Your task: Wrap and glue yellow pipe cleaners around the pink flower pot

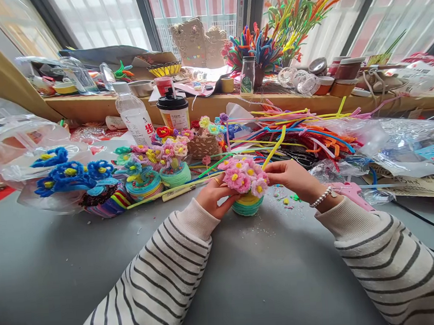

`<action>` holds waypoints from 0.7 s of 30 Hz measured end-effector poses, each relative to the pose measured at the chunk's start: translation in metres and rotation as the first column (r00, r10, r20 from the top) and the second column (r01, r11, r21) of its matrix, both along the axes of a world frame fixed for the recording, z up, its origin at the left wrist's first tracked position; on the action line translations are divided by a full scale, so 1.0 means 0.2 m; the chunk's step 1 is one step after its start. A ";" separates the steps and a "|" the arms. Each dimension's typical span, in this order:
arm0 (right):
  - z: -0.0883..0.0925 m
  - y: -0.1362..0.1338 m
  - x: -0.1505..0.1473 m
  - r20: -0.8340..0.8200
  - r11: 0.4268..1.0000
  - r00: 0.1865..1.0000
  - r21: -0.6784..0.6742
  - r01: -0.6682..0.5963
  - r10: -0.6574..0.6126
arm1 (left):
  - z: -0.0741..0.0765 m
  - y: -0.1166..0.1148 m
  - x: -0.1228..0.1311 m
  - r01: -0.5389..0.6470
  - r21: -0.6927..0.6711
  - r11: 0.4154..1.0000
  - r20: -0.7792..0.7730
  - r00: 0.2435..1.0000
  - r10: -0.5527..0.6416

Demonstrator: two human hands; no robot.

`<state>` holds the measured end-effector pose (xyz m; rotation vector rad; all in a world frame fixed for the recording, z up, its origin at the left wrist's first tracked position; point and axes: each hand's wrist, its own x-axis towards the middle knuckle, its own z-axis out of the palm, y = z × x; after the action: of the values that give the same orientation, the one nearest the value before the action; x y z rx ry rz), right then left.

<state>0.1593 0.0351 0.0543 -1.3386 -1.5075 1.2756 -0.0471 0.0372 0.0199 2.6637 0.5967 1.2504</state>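
Note:
A small pipe-cleaner flower pot (pixel 246 204) with pink flowers (pixel 243 175) and a teal and yellow coiled base stands on the grey table (pixel 61 272). My left hand (pixel 215 198) is closed around the pot's left side, a ring on one finger. My right hand (pixel 292 178), with a pearl bracelet at the wrist, pinches the pink flowers from the right. A yellow pipe cleaner (pixel 275 148) rises just behind the flowers. Both arms wear striped sleeves.
Finished pipe-cleaner pots with blue flowers (pixel 72 175) and pink flowers (pixel 172 158) stand to the left. A pile of loose pipe cleaners (pixel 304 134) lies behind, a pink glue gun (pixel 349 193) to the right. A bottle (pixel 134 114) and lidded cup (pixel 174 111) stand by the cluttered sill.

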 end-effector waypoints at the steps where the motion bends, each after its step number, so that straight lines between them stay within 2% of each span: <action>1: 0.01 0.00 0.01 0.020 1.000 1.000 -0.005 -0.006 0.006 | 0.01 0.01 0.00 0.017 -0.017 1.000 0.005 1.000 -0.017; 8: 0.03 -0.01 0.01 0.129 0.998 0.990 -0.034 -0.057 0.061 | 0.04 0.10 -0.02 0.098 -0.088 0.991 0.020 0.995 -0.097; 11: 0.04 -0.01 0.01 0.164 0.997 0.984 -0.039 -0.065 0.071 | 0.03 0.09 -0.02 0.078 -0.121 0.990 0.037 0.997 -0.074; 14: 0.04 -0.01 0.01 0.191 0.997 0.979 -0.027 -0.069 0.073 | -0.01 0.03 -0.01 -0.066 -0.264 0.962 0.086 0.992 0.092; 16: 0.04 -0.01 0.01 0.194 0.997 0.978 -0.019 -0.073 0.075 | -0.04 -0.04 0.02 -0.166 -0.414 0.895 0.151 0.957 0.248; 18: 0.04 -0.01 0.01 0.193 0.997 0.978 -0.014 -0.073 0.074 | -0.06 -0.11 0.05 -0.226 -0.492 0.841 0.175 0.920 0.350; 21: 0.04 -0.01 0.01 0.192 0.997 0.979 -0.004 -0.073 0.073 | -0.07 -0.14 0.10 -0.247 -0.592 0.767 0.159 0.897 0.412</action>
<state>0.1617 0.0336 0.0618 -1.4506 -1.7035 1.2169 -0.0279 0.0099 0.0064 1.9027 1.2152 1.2498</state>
